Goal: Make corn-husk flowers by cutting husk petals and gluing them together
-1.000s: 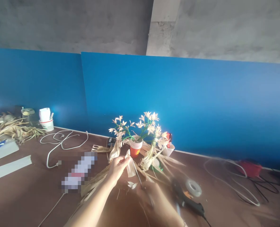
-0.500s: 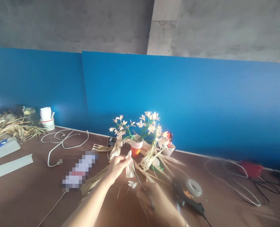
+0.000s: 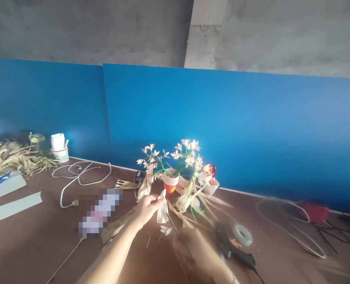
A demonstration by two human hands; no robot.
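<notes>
At the lower centre of the frame, a person's left hand (image 3: 145,211) held up a pale husk strip (image 3: 162,213), thumb and fingers pinched together on its upper part with no gap, the pointed tip rising above the grip and the loose end hanging free. Just to the right, the blurred right hand (image 3: 189,244) had its fingers curled around what appeared to be scissors (image 3: 172,223), the slender blade reaching up to the strip's right edge; how far the blades were parted could not be told. Small cut pieces (image 3: 165,230) lay on the brown table (image 3: 30,246) just below. Behind the hands, near the middle of the frame, star-shaped flowers (image 3: 189,159) on green stems stood in a red-and-white cup (image 3: 170,187); a roll of tape (image 3: 242,235) lay at lower right.

Good cutting here seemed to call for a firm pinch close to the cut, so the thin strip would not bend away from the blade. The loose end looked best kept flat and taut, the blade lined up with the grain, the strokes short and slow, and the left fingertips well clear of the blade's path.
</notes>
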